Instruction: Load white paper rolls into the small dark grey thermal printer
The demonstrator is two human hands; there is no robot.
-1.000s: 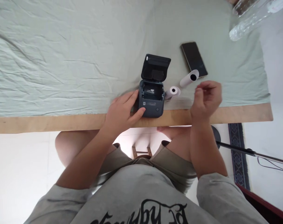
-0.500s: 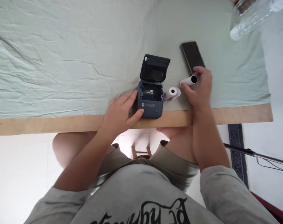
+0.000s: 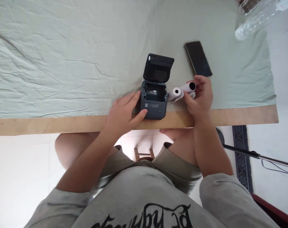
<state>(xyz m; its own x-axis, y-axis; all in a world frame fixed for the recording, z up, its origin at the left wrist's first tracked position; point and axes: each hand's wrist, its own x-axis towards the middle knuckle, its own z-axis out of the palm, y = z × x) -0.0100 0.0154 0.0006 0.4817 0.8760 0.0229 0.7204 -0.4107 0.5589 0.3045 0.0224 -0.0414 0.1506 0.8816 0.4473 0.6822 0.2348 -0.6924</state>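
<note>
Dark printer (image 3: 153, 109) at table edge (image 3: 91, 124), lid (image 3: 158, 68) raised; bay (image 3: 155, 91) holds no roll, only a small pale label inside, text illegible. Left fingers spread against printer's side and front. Right thumb and fingers pinch the dark-cored roll (image 3: 187, 87), partly hidden, beside the small-cored roll (image 3: 176, 92). Bottles (image 3: 255, 23) cut off at corner. Shirt lettering (image 3: 167, 215) inverted, cropped.
</note>
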